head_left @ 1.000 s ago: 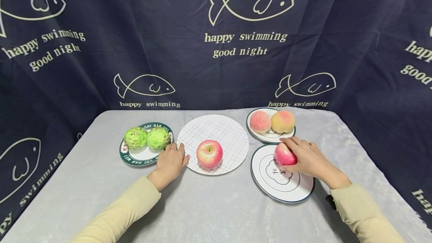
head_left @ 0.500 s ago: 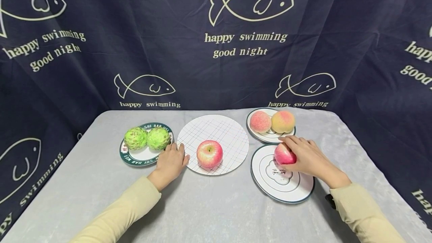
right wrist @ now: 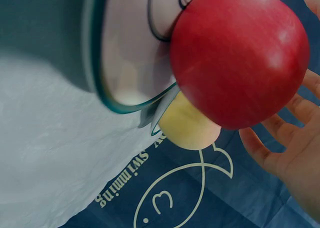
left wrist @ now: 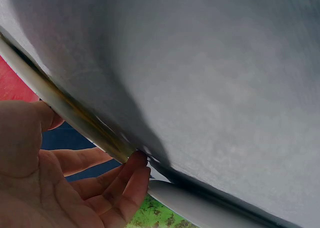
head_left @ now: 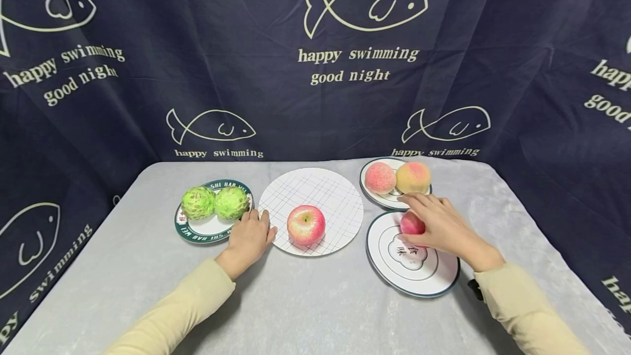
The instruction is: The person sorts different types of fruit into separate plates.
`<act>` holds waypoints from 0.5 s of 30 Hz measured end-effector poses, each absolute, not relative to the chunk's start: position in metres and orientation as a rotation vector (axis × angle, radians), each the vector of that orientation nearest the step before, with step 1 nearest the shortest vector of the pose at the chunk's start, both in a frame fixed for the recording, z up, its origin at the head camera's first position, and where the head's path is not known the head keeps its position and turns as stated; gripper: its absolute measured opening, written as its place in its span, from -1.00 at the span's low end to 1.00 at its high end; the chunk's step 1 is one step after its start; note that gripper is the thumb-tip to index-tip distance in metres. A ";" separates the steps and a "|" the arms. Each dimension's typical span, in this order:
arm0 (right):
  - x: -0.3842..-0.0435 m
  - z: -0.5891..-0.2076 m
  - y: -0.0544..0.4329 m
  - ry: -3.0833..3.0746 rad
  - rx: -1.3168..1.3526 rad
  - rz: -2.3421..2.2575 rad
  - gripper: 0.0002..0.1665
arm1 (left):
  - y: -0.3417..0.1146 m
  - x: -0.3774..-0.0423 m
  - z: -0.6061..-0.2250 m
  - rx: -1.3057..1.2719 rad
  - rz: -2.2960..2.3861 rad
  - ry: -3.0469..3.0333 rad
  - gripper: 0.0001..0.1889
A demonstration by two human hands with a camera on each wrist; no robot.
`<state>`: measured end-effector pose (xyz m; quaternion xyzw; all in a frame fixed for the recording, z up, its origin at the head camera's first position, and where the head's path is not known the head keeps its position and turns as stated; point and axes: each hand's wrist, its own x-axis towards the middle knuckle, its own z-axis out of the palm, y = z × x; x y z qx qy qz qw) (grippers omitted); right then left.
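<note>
My right hand (head_left: pixel 443 229) is spread above a red apple (head_left: pixel 412 223) on a white, dark-rimmed plate (head_left: pixel 394 273). In the right wrist view the fingers (right wrist: pixel 280 133) stand apart from the apple (right wrist: pixel 240 58), which rests on the plate. My left hand (head_left: pixel 248 240) lies low, palm down, between a green-rimmed plate (head_left: pixel 201 238) and a round white gridded plate (head_left: pixel 340 196). The left wrist view shows its fingers (left wrist: pixel 125 188) loosely bent near the plate edges, holding nothing. Another apple (head_left: pixel 306 225) sits on the gridded plate.
Two knobbly green fruits, like custard apples (head_left: pixel 198 202), lie on the green-rimmed plate. Behind the right hand a small plate (head_left: pixel 379 199) bears two peaches (head_left: pixel 413 177). A grey cloth covers the table (head_left: pixel 305 305), and a dark blue fish-print curtain (head_left: pixel 276 70) hangs around it.
My right hand has let go of the red apple and lifted slightly, its fingers spreading. The apple stays on its plate. My left hand has not moved.
</note>
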<state>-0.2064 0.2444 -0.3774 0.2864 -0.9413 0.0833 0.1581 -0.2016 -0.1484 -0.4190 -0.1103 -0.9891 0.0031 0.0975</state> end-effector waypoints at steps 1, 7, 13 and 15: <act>-0.207 -0.377 0.243 -2.682 0.829 0.244 -0.14 | -0.148 -0.202 -0.419 -0.327 0.008 -2.930 -0.52; -0.207 -0.374 0.233 -2.706 0.848 0.294 -0.15 | -0.148 -0.202 -0.419 -0.329 0.003 -2.939 -0.52; -0.211 -0.374 0.222 -2.683 0.900 0.277 -0.14 | -0.148 -0.202 -0.420 -0.327 -0.012 -2.923 -0.53; -0.212 -0.375 0.219 -2.670 0.917 0.261 -0.16 | -0.149 -0.202 -0.421 -0.325 -0.011 -2.924 -0.52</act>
